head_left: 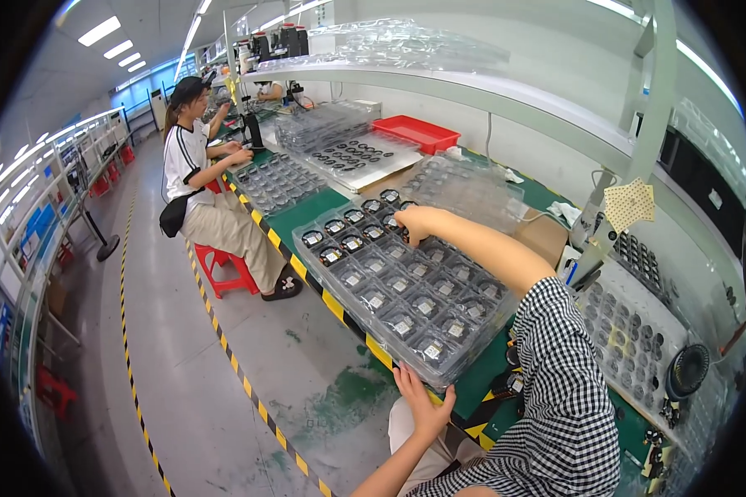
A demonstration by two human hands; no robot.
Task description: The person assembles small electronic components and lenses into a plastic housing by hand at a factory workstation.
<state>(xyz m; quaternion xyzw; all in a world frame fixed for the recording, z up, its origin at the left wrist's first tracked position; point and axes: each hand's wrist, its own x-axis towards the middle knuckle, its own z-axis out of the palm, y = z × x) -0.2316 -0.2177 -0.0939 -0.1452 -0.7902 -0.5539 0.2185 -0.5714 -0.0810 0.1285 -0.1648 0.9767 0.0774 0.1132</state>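
A clear plastic tray point(371, 273) with rows of pockets lies across the bench in front of me, apparently on others like it. Small round black parts with pale square labels sit in its pockets; the far-left rows look uncovered, and the nearer ones show through clear plastic. My right hand point(420, 224) reaches over the far part of the tray, its fingers bent down and closed around a round black part point(392, 221) in a pocket. My left hand point(423, 403) holds the tray's near corner, thumb apart from the fingers. My right fingertips are partly hidden.
Another filled tray point(278, 184) lies farther left, near a seated co-worker point(195, 157) on a red stool point(224, 269). A red bin point(416, 132) stands behind. A shelf point(439, 79) runs above the bench. On the right are a metal post point(638, 157) and a small black fan point(688, 371).
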